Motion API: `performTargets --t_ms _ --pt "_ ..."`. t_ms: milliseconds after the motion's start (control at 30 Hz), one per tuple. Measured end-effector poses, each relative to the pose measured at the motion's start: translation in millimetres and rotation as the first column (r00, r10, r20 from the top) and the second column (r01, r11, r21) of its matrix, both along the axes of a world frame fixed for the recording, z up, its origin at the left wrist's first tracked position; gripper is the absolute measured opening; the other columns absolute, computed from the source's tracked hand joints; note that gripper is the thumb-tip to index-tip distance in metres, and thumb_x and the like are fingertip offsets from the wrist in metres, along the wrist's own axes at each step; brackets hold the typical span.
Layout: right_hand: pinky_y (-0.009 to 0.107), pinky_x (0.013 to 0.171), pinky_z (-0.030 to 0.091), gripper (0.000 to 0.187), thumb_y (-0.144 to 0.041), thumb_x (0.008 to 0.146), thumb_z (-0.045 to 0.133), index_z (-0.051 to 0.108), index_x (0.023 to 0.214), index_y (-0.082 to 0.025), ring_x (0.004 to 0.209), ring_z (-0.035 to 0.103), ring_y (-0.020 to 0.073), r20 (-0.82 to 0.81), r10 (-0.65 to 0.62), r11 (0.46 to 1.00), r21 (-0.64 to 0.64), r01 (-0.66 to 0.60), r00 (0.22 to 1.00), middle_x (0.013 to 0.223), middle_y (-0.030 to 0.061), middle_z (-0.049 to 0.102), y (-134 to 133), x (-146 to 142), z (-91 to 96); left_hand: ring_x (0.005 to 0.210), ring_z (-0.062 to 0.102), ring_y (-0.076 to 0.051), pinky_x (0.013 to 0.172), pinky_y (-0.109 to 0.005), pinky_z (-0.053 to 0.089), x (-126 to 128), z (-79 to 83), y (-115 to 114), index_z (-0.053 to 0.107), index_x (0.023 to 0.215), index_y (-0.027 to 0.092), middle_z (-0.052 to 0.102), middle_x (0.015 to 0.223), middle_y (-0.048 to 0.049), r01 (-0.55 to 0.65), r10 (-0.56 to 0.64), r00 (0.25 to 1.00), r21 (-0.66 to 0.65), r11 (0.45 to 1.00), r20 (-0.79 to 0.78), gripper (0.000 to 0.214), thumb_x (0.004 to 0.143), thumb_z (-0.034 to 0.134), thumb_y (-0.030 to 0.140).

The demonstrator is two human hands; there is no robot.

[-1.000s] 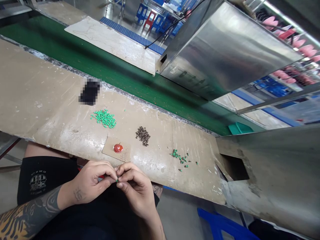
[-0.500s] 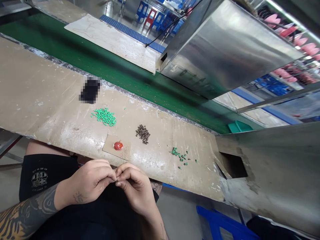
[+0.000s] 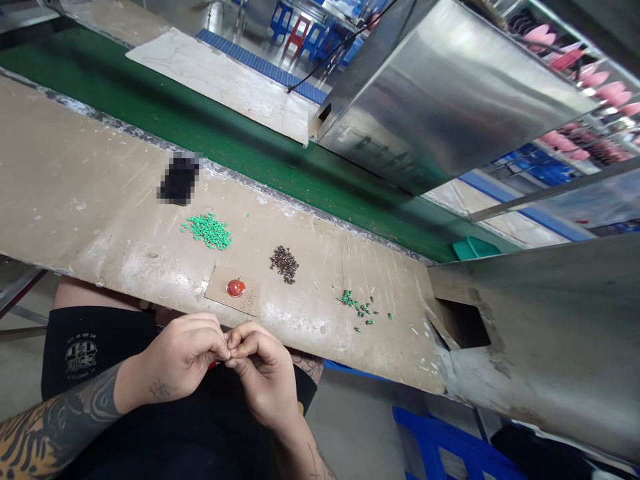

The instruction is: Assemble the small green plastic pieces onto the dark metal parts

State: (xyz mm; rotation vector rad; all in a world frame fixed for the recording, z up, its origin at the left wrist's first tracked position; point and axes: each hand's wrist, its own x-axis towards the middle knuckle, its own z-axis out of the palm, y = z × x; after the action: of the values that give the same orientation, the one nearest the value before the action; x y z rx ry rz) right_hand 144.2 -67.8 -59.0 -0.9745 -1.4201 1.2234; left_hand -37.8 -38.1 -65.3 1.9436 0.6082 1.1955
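Small item [image 3: 229,348] pinched between both hands, mostly hidden, just in front of bench [image 3: 100,167].
Left hand [image 3: 180,357] and right hand [image 3: 265,377] curled nearly shut, fingertips meeting, wrists angled inward.

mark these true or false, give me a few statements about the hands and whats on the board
1. The left hand and right hand meet at their fingertips by the edge of the board. True.
2. A red round object sits on a brown card. True.
3. The dark granules are inside a glass jar. False: the dark granules lie in a loose heap on the board.
4. The belt behind the board is blue. False: it is a green belt.
5. The left forearm is tattooed. True.
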Motion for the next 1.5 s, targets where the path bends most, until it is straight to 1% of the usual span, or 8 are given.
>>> performTargets --t_ms 233,400,500,600,733,1033,1300,1500 --pt "0.031 0.078 0.057 0.013 -0.013 0.09 0.072 0.066 0.086 -0.024 0.088 0.069 0.0175 0.001 -0.011 1.0 -0.018 0.011 1.0 0.094 0.0023 0.067 -3.8 6.2 -9.3 0.075 0.065 -0.014 0.07 -0.024 0.052 -4.2 -4.1 9.1 0.066 0.099 0.021 0.072 0.083 -0.0005 0.084 -0.089 0.985 -0.043 0.996 -0.15 0.016 0.096 0.058 0.007" --pt "0.034 0.082 0.055 0.005 -0.025 0.093 0.066 0.065 0.088 -0.024 0.09 0.067 0.0195 0.262 -0.156 0.988 0.042 0.15 0.952 0.093 0.004 0.068 10.0 53.9 -32.8 0.083 0.07 -0.016 0.076 -0.026 0.054 -23.3 -9.8 28.9 0.068 0.105 0.023 0.075 0.092 -0.001 -0.115 0.065 0.931 -0.119 0.986 -0.359 0.012 0.099 0.058 0.026" --pt "0.035 0.078 0.056 0.015 -0.038 0.09 0.062 0.064 0.087 -0.023 0.084 0.068 0.0211 0.549 -0.401 0.903 0.1 0.419 0.734 0.088 0.0046 0.069 27.0 109.3 -56.0 0.082 0.072 -0.018 0.075 -0.027 0.054 -42.6 -20.0 52.9 0.071 0.096 0.023 0.077 0.091 -0.001 -0.354 0.271 0.868 -0.137 0.925 -0.416 0.02 0.097 0.061 0.04" --pt "0.043 0.077 0.055 0.019 -0.039 0.086 0.06 0.063 0.088 -0.02 0.078 0.065 0.0254 0.629 -0.546 0.792 0.173 0.585 0.553 0.081 0.0077 0.069 44.6 162.0 -73.2 0.083 0.073 -0.02 0.073 -0.027 0.055 -57.2 -32.1 79.5 0.072 0.097 0.022 0.078 0.091 -0.0018 -0.532 0.424 0.783 -0.138 0.835 -0.455 0.028 0.093 0.062 0.048" --pt "0.059 0.101 0.042 0.024 -0.034 0.083 0.057 0.064 0.097 -0.016 0.108 0.059 0.0363 0.657 -0.667 0.672 0.327 0.665 0.351 0.106 0.0195 0.067 62.8 186.4 -80.0 0.079 0.072 -0.021 0.073 -0.028 0.055 -60.7 -42.8 102.2 0.072 0.1 0.022 0.077 0.089 -0.0021 -0.608 0.497 0.706 -0.071 0.791 -0.505 0.031 0.091 0.059 0.049" --pt "0.045 0.097 0.048 0.025 -0.032 0.094 0.053 0.073 0.103 -0.02 0.104 0.063 0.0277 0.708 -0.528 0.828 0.306 0.471 0.469 0.105 0.0112 0.073 103.0 134.7 -89.1 0.089 0.073 -0.023 0.084 -0.033 0.054 -59.8 -53.5 108.6 0.069 0.104 0.022 0.077 0.099 -0.0049 -0.5 0.43 0.688 0.048 0.864 -0.585 0.032 0.096 0.051 0.047" --pt "0.043 0.093 0.046 0.023 -0.031 0.094 0.054 0.075 0.095 -0.021 0.099 0.062 0.0272 0.725 -0.492 0.851 0.285 0.44 0.482 0.098 0.0097 0.072 107.5 134.8 -87.4 0.093 0.073 -0.025 0.087 -0.036 0.053 -56.4 -50.2 110.6 0.068 0.105 0.021 0.077 0.103 -0.0063 -0.488 0.389 0.669 0.02 0.872 -0.633 0.031 0.097 0.048 0.045" --pt "0.044 0.09 0.046 0.014 -0.03 0.089 0.057 0.067 0.088 -0.02 0.092 0.06 0.027 0.662 -0.543 0.815 0.266 0.515 0.518 0.091 0.0092 0.069 109.6 129.7 -89.5 0.088 0.073 -0.024 0.084 -0.035 0.055 -55.9 -49.2 110.4 0.069 0.105 0.02 0.078 0.097 -0.0062 -0.495 0.414 0.679 0.037 0.868 -0.606 0.03 0.096 0.051 0.043"
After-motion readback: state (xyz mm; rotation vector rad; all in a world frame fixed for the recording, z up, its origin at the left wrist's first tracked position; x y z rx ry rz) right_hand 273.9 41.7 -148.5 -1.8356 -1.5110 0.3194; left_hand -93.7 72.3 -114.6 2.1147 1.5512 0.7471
